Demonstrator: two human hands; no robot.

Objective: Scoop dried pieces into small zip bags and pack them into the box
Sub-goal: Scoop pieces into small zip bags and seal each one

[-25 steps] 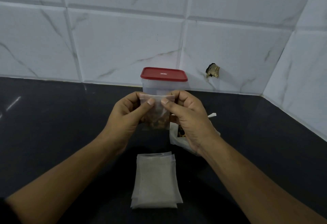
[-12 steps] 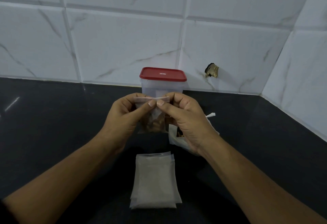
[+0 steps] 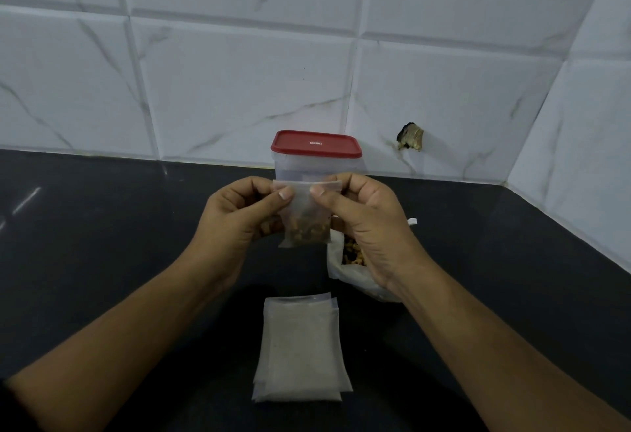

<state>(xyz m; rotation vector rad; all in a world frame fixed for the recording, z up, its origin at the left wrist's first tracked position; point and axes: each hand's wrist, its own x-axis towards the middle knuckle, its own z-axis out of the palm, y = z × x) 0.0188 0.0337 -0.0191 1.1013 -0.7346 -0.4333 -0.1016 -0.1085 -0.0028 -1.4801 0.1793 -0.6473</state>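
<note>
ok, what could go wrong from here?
The left hand and right hand pinch the zip bag at its top; a partial seal may spill pieces when packed.
The box has its red lid on, so one hand must let go first.
The right hand is close by the open supply bag and could tip it.

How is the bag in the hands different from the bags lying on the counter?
The held bag hangs upright, pinched at its top by the left hand and right hand; the stacked bags lie flat. The held bag has brown pieces at its bottom; the stacked bags look empty. Both are small and translucent.
</note>
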